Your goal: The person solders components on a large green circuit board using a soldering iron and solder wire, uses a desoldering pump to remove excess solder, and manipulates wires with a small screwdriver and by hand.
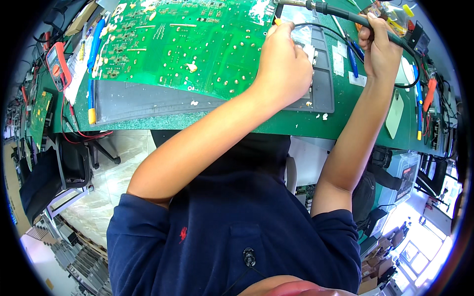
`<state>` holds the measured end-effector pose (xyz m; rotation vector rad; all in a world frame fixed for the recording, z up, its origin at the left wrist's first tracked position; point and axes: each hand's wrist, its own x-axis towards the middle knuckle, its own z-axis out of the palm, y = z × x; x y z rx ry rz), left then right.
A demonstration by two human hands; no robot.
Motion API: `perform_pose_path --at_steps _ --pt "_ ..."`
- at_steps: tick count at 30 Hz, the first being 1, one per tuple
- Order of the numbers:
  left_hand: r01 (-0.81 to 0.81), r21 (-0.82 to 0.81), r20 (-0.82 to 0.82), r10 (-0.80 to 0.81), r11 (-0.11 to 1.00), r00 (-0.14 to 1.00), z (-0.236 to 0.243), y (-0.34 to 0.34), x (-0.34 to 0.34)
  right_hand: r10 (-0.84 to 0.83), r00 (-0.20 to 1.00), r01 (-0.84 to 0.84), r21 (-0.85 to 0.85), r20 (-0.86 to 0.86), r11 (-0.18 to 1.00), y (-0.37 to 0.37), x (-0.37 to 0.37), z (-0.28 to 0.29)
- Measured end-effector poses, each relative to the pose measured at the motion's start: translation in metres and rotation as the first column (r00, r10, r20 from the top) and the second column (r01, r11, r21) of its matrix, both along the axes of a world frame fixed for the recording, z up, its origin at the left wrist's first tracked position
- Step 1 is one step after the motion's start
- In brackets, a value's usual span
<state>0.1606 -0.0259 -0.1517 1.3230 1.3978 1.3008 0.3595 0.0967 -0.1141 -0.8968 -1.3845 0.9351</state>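
Snugly, right fingers [365,35] wrap a rod-shaped, black soldering iron [341,14].

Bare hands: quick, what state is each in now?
Left hand: closed at the flat green circuit board; what, if anything, it grips cannot be told.
Right hand: closed, holding the black pen-shaped soldering tool.

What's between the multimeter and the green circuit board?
In the head view: white paper, a thin yellowish tube and, nearest the circuit board, a blue tool.

Red emblem [183,235] on navy shirt [212,217], no readable text
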Motion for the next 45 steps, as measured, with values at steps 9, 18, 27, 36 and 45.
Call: perform_pose_path --at_steps 9,18,27,36,45 --pt "0.089 -0.116 0.365 -0.04 0.989 0.93 0.02 -0.013 -0.004 0.002 1.0 -0.002 -0.003 -0.021 1.0 0.001 0.0 0.0" --pt "0.15 -0.162 0.404 -0.073 0.975 0.912 0.018 -0.018 -0.005 -0.02 0.999 0.02 -0.018 -0.032 1.0 0.004 -0.002 0.003" --pt "0.014 0.01 0.079 -0.014 1.0 0.997 -0.005 -0.008 0.01 -0.019 0.999 0.018 -0.022 -0.036 1.0 0.004 -0.001 0.002" --pt "-0.056 0.128 -0.013 0.058 0.99 0.998 -0.005 -0.003 0.012 -0.016 0.999 0.015 -0.032 -0.03 0.999 0.002 -0.001 0.001" --pt "-0.018 0.069 0.02 0.017 0.997 1.0 -0.002 -0.003 0.003 -0.018 1.0 0.017 -0.021 -0.019 1.0 0.004 0.0 0.0"
